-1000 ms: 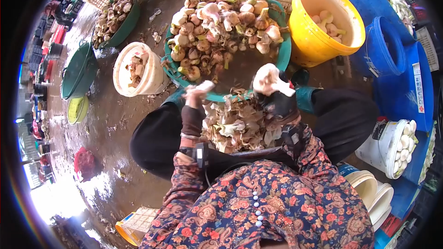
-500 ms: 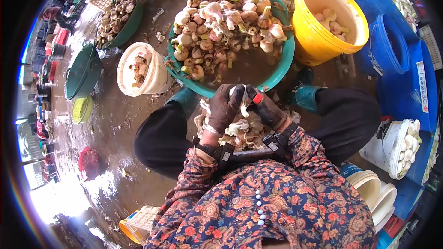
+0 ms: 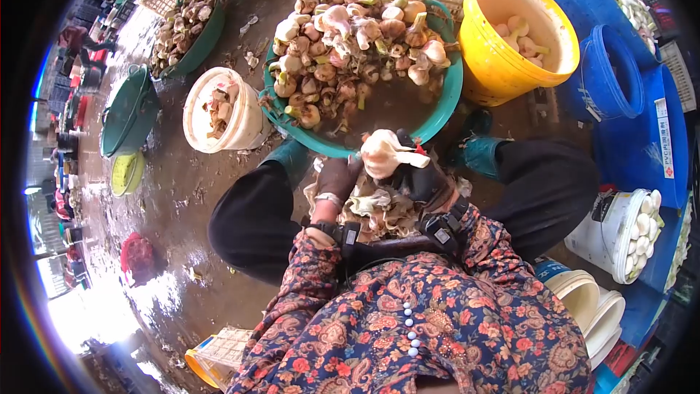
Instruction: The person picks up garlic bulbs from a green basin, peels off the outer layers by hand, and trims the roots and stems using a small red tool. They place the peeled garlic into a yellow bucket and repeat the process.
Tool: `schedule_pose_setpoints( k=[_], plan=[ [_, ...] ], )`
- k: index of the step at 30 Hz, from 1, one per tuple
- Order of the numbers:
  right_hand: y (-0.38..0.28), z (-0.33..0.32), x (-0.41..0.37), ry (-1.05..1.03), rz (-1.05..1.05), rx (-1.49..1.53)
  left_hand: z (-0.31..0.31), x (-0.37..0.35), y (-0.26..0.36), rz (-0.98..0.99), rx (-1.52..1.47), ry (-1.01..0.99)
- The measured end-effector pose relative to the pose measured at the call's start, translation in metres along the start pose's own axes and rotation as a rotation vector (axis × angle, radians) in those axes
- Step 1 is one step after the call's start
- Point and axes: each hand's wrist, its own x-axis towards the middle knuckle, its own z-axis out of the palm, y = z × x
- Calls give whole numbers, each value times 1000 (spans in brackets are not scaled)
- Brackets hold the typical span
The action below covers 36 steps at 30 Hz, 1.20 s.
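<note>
A pale garlic bulb (image 3: 380,157) with a short cut stem pointing right is up in front of me, over the near rim of a teal tub (image 3: 453,95). My right hand (image 3: 429,181), in a dark glove with a red band on one finger, is closed on it from the right, below the stem. At the bulb's left edge, my left hand (image 3: 337,177), also gloved, has its fingers curled together. What they pinch, if anything, is hidden. Loose garlic skins (image 3: 375,211) lie heaped beneath both hands. Unpeeled garlic bulbs (image 3: 328,51) are piled in the tub.
A yellow bucket (image 3: 477,51) with peeled bulbs stands right of the tub, beside a blue bucket (image 3: 620,73). On the left are a white bucket (image 3: 251,120) with scraps and a green basin (image 3: 127,120). A white bucket (image 3: 594,233) of peeled garlic stands at my right.
The garlic bulb, mostly covered by both hands before, now shows whole with its stem to the right. My left hand has moved down and left, my right hand slightly down.
</note>
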Motion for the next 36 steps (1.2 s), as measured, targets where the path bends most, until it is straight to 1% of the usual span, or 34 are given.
schedule_pose_setpoints(
  k=[2, 3, 4, 5, 6, 8, 9, 10, 12, 13, 14, 15, 16, 17, 18, 20, 21, 22, 23, 25, 26, 27, 28, 29, 30, 31, 32, 33, 34, 35, 36],
  plan=[
    [-14, 34, -5, -359, 3, -115, -2, -4, -5, -74, -131, -100],
    [-12, 31, -5, -359, 1, -109, -5, -3, -3, -50, -362, -36],
    [-11, 27, -5, -198, -15, -174, -16, -3, 12, -26, -594, 31],
    [-11, 26, -5, -37, -28, -242, -23, -4, 22, 21, -821, 56],
    [-10, 25, -7, -37, -25, -243, -29, -7, 33, 19, -822, 59],
    [-7, 33, -13, -177, -320, -919, -47, -15, 67, 202, -483, 154],
    [-6, 38, -12, -10, 37, -352, -50, -17, 70, 242, -284, 119],
    [-7, 45, -13, -11, 39, -350, -46, -18, 72, 177, -269, 158],
    [-12, 51, -17, -106, -111, -995, -45, -18, 74, 126, -370, 122],
    [-4, 6, -12, -103, -180, -1033, -45, -20, 76, 126, -373, 117],
    [-3, -9, -10, -100, -176, -1034, -46, -22, 76, 166, -358, 151],
    [-5, -18, -8, -92, -114, -1045, -47, -22, 77, 206, -343, 191],
    [-5, -20, -7, -83, -50, -1054, -44, -23, 73, 200, -345, 194],
    [-4, -22, -6, -133, 164, -640, -39, -23, 68, 135, -476, 197],
    [-4, -24, -4, -134, 164, -641, -36, -22, 64, 70, -608, 200],
    [1, 5, -4, -81, 137, -383, -33, -20, 63, 90, -649, 219],
    [3, 25, -6, 14, 96, -361, -24, -16, 56, 17, -770, 199],
    [3, 24, -5, 14, 95, -362, -15, -12, 49, -56, -889, 176],
    [2, 20, -5, 11, 86, -329, -7, -6, 41, -54, -890, 174],
    [4, 13, -3, 7, 79, -295, -1, 1, 27, -125, -504, 193],
    [6, 9, -1, -147, 119, -198, -2, 0, 23, -124, -503, 195],
    [6, 5, 2, -300, 161, -102, -2, -1, 19, -59, -153, 129],
    [6, -2, 4, -303, 164, -105, -4, -2, 21, 5, 196, 61],
    [6, -9, 3, -203, 19, -323, -6, -4, 23, 1, 159, -22],
    [7, -17, 0, -98, -127, -535, -8, -7, 22, 154, 200, -40],
    [-5, 14, -7, -267, 88, -188, 5, -3, 6, 94, -248, -69],
    [-8, 28, -12, -271, 80, -188, 18, 4, -9, 35, -696, -98],
    [-7, 38, -18, -196, -17, -340, -7, 0, 11, -275, -1235, -227],
    [-6, 41, -23, -114, -109, -491, -27, 1, 26, -227, -1614, -417],
    [-7, 32, -20, -174, -285, -968, -35, -3, 34, -185, -1629, -403],
    [-7, 24, -20, -178, -278, -967, -41, -7, 38, -141, -1642, -384]
  ],
)
